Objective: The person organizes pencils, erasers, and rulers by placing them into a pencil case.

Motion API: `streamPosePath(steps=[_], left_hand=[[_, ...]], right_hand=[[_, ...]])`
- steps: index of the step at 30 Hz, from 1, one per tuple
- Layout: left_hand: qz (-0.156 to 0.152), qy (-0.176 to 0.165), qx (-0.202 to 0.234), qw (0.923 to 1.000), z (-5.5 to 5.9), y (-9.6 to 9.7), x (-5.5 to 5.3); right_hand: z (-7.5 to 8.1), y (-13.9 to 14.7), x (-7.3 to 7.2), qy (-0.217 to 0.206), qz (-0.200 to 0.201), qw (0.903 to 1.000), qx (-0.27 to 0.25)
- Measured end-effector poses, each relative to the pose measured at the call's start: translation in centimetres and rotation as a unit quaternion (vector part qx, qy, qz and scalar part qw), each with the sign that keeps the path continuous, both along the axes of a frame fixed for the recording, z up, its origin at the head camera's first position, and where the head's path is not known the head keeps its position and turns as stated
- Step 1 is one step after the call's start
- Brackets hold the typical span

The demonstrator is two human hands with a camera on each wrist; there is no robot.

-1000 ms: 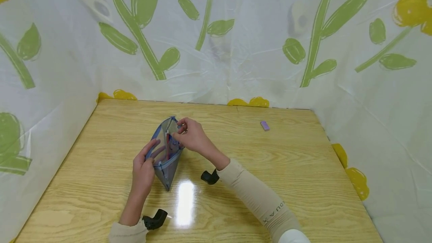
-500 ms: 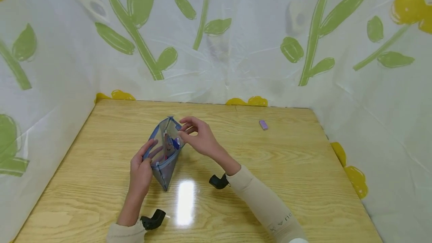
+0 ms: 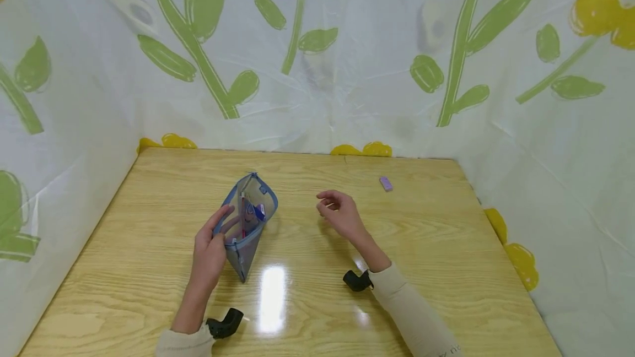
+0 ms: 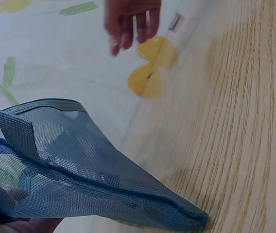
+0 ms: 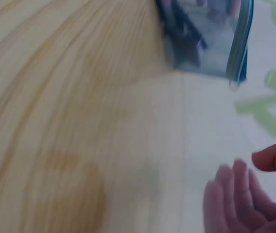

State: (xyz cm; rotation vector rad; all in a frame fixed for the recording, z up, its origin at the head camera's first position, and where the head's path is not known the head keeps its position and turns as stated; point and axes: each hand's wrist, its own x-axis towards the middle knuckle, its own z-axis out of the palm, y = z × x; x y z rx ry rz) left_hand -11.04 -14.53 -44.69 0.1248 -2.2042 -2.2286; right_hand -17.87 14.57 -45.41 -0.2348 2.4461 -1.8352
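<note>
A blue-grey mesh zip pouch stands tilted on the table with its mouth open; the left wrist view shows the see-through mesh pouch close up. My left hand grips its near-left rim between thumb and fingers. Inside lie a thin red pencil-like stick and a small blue-and-white item, its kind too small to tell. To the right of the pouch, my right hand is in the air with loosely bent fingers and nothing in them. A small purple block, like an eraser, lies beyond it.
The wooden table is closed in at the back and sides by white sheeting printed with yellow flowers and green leaves. A black wrist mount juts from the left sleeve, and another black mount from the right.
My right hand has let go of the pouch's far-right rim and moved right, toward the purple block. The pouch mouth shows wider. My left hand keeps its grip.
</note>
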Motion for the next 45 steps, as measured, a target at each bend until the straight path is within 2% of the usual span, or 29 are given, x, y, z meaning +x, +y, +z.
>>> streamPosePath(steps=[4,10,15,21,27,32,38,45], left_hand=[[-0.003,0.015,-0.007,0.9999,-0.2,0.0,-0.2],[-0.008,0.022,-0.010,0.9997,-0.3,-0.1,-0.4],[-0.014,0.016,-0.012,0.9997,-0.3,-0.1,-0.2],[-0.005,0.020,-0.006,0.9998,-0.2,0.0,-0.3],[0.001,0.007,-0.017,0.9998,-0.2,-0.1,-0.2],[-0.002,0.004,-0.013,0.9999,-0.1,-0.1,-0.2],[-0.006,-0.003,-0.021,0.9998,0.0,-0.2,-0.2],[-0.010,-0.001,-0.023,0.9997,0.1,-0.3,-0.2]], right_hand=[[-0.8,2.6,-0.4,-0.014,-0.058,0.9976,0.035],[-0.5,6.1,-1.1,-0.026,-0.113,0.9897,0.084],[-0.4,9.1,-1.8,-0.043,-0.150,0.9804,0.120],[-0.7,11.9,-3.2,-0.051,-0.176,0.9740,0.134],[-1.1,13.5,-4.0,-0.093,-0.188,0.9665,0.148],[-0.8,14.0,-4.7,-0.116,-0.181,0.9620,0.169],[-1.0,14.4,-5.4,-0.118,-0.155,0.9583,0.210],[-1.8,14.6,-6.5,-0.095,-0.143,0.9500,0.261]])
